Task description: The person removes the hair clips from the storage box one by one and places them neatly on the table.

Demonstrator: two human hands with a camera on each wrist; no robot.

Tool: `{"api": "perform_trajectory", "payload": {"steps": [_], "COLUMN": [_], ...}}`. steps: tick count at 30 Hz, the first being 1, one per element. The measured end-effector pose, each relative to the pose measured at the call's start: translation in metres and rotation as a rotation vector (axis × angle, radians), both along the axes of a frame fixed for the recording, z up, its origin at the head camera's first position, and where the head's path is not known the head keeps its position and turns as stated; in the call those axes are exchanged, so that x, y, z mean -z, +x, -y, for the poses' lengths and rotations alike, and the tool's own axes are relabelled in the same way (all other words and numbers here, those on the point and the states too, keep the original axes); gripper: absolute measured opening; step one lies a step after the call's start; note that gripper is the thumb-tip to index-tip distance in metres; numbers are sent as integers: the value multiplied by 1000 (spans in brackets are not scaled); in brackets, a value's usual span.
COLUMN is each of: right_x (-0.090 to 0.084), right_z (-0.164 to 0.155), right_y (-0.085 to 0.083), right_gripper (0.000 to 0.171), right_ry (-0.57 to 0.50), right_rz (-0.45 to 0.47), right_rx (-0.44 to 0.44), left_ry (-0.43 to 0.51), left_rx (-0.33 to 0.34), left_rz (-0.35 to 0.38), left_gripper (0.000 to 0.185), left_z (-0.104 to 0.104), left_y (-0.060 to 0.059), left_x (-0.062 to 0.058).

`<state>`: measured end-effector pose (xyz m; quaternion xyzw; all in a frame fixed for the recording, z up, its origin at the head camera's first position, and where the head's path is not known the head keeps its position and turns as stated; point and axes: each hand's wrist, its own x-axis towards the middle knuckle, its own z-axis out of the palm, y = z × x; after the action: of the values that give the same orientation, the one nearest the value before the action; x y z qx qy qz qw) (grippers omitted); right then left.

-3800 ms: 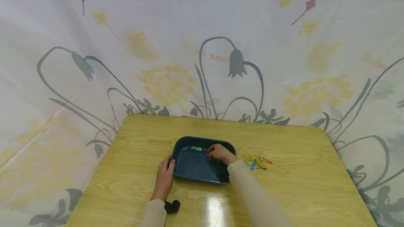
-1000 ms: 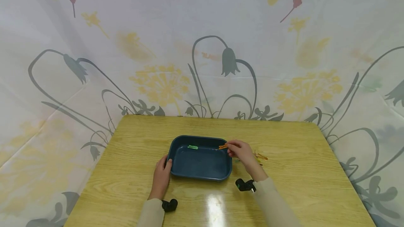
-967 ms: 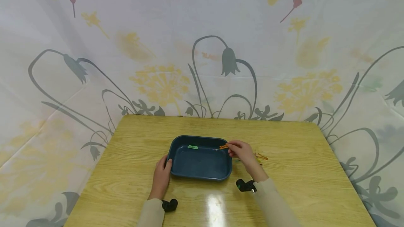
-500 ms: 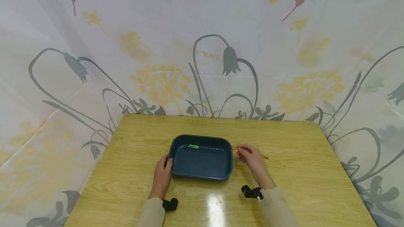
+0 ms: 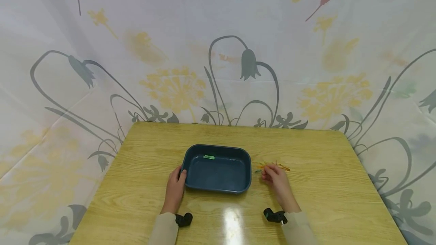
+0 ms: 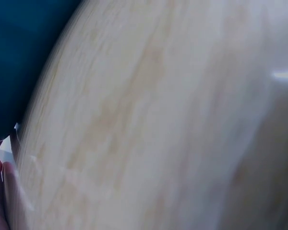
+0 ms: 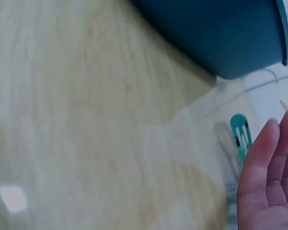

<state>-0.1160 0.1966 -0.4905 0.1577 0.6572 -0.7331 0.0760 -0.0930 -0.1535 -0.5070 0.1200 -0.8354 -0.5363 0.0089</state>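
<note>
Right hand, fingers loose and empty now, off the tray, back over the clips at center-right; left hand flat against the tray as before.

The tray sits mid-table before me, one clip in its far end. My left hand touches its left side; right of it, my right hand lies by what seem more clips.

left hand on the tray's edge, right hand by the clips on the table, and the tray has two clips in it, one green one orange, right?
Not quite: the head view shows only one clip in the tray, the green clip. The left hand does rest on its edge, and the right hand is by the clips on the table.
</note>
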Motion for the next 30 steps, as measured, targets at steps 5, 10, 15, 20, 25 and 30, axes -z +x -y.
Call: {"api": "perform_trajectory", "payload": {"steps": [5,10,15,20,25,30], "right_x": [6,10,12,14,14,12], "right_z": [-5,-11,-13,-12,-9,-8], "right_y": [6,9,8,6,6,8], "right_gripper": [31,29,27,30,31,33], "right_ry": [-16,-19,-12,46,146,185], "right_rz": [36,46,47,57,54,39], "right_rx": [19,46,58,33,-5,-9], "left_ry": [4,7,10,6,3,5], "left_rx": [-2,-2,-5,-5,3,5], "left_rz": [9,8,10,14,12,6], "left_gripper": [60,60,60,60,62,61], "left_z": [0,0,0,1,1,1], "left_y": [1,1,1,0,0,-1], "left_x": [1,1,1,2,1,1]}}
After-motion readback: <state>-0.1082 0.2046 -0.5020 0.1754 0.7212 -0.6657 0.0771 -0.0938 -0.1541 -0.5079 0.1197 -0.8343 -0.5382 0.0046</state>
